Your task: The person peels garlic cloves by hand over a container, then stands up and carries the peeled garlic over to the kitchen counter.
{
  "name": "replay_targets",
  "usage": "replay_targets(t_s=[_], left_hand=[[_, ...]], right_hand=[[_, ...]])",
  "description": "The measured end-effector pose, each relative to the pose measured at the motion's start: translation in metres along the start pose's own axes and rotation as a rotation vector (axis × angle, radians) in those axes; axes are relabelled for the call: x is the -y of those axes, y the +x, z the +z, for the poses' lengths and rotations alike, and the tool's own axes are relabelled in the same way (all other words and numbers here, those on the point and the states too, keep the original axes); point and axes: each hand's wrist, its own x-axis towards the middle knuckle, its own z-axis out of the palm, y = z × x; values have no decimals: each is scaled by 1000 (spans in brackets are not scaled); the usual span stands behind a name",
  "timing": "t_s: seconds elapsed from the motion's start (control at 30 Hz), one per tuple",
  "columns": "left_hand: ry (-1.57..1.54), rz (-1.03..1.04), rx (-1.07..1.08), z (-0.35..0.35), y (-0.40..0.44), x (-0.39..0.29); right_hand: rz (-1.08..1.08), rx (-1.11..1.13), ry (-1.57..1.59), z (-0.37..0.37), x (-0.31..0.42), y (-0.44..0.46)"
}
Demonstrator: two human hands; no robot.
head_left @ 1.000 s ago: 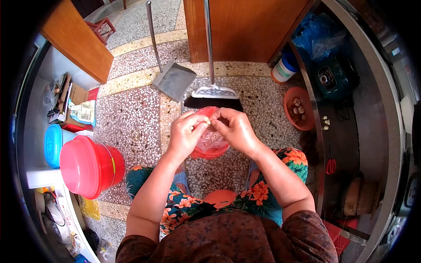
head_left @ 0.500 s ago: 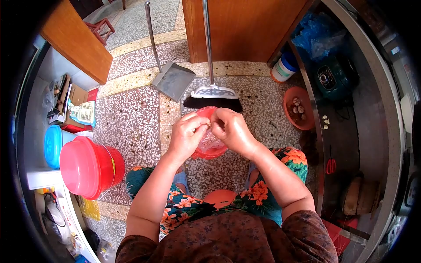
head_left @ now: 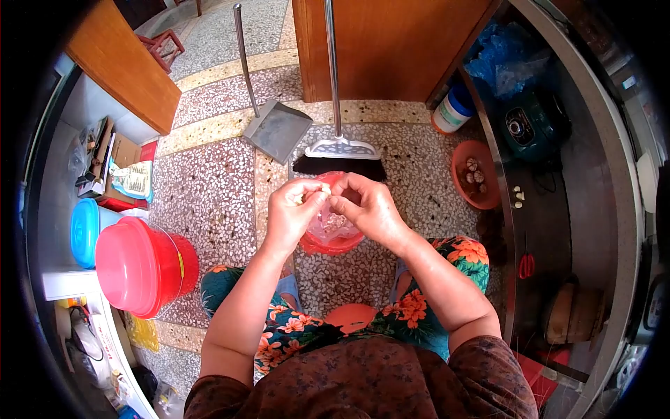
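Note:
My left hand (head_left: 292, 215) is closed around a pale garlic clove (head_left: 325, 189), its tip showing between thumb and forefinger. Another pale bit, perhaps a second clove, shows in the curl of the same hand. My right hand (head_left: 368, 209) meets it from the other side, thumb and forefinger pinched at the clove; the exact contact is partly hidden by the fingers. Just below both hands sits a red basin (head_left: 333, 246) lined with a clear plastic bag (head_left: 332, 229), with pale scraps like garlic skins inside.
A broom (head_left: 343, 148) and a grey dustpan (head_left: 279, 131) stand ahead. On the right, an orange basin (head_left: 460, 183) holds several garlic bulbs; pale cloves (head_left: 518, 196) and red-handled scissors (head_left: 526, 265) lie on the shelf. A lidded red bucket (head_left: 150, 265) stands left.
My left hand has turned slightly so the pale clove now shows between its fingers. My right fingertips have shifted a little lower against it. The surroundings have stayed put.

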Motion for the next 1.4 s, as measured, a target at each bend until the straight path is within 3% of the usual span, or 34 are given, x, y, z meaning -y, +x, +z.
replay_targets(t_s=[0.07,0.17,0.7,0.8,0.87,1.1,1.4], left_hand=[[-246,-129,37,4,-2,-1],[-288,-301,74,-2,-2,-7],[-337,-407,47,4,1,-10],[-397,-454,50,4,2,-8],[-507,-455,50,4,2,-8],[-422,-421,29,7,1,-12],[-739,-503,154,4,2,-2]], right_hand=[[-11,-30,46,3,-9,1],[77,-39,54,2,-3,2],[28,-104,-35,2,-15,4],[47,-84,55,3,-17,4],[150,-35,306,3,-6,2],[109,-57,219,6,-14,2],[119,-52,397,9,-12,2]])
